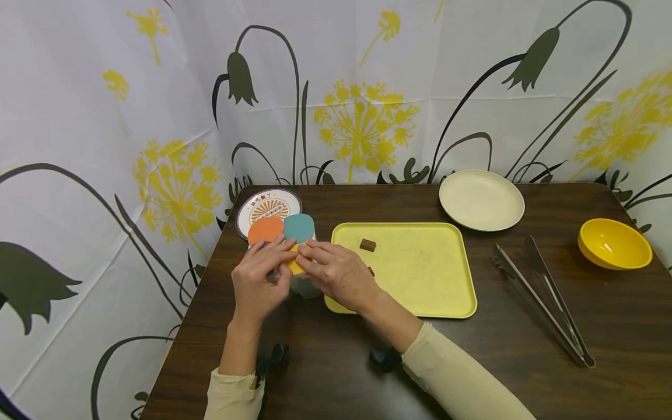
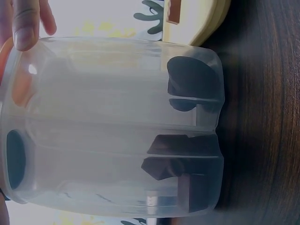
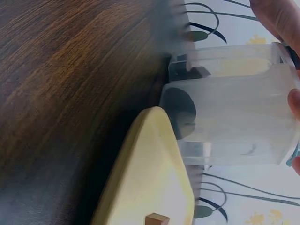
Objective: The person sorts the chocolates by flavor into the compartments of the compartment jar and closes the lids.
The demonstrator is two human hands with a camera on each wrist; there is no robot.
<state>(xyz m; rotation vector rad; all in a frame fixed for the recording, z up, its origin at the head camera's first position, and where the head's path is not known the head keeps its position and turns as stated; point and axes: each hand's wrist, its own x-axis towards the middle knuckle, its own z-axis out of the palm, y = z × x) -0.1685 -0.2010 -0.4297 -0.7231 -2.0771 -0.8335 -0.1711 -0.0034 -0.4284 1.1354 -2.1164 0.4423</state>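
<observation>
A clear plastic canister (image 1: 306, 288) with several compartments stands upright at the tray's left. Its orange lid (image 1: 265, 230) and teal lid (image 1: 299, 228) lie flat at the back. At the front, the fingers of my left hand (image 1: 259, 283) and right hand (image 1: 340, 273) meet around a yellow lid (image 1: 296, 268), gripping it from both sides and partly covering it. In the left wrist view, dark pieces (image 2: 192, 77), some round and some blocky, lie at the bottom of the compartments. Two brown blocks, one of them (image 1: 368, 245) in full sight, are on the yellow tray (image 1: 420, 268); my right hand partly hides the other.
A patterned plate (image 1: 244, 219) lies behind the canister. At the back right is a cream plate (image 1: 482, 201), with a yellow bowl (image 1: 614, 244) farther right. Metal tongs (image 1: 559, 312) lie spread on the dark wooden table (image 1: 336, 361). A printed curtain (image 1: 367, 52) hangs behind.
</observation>
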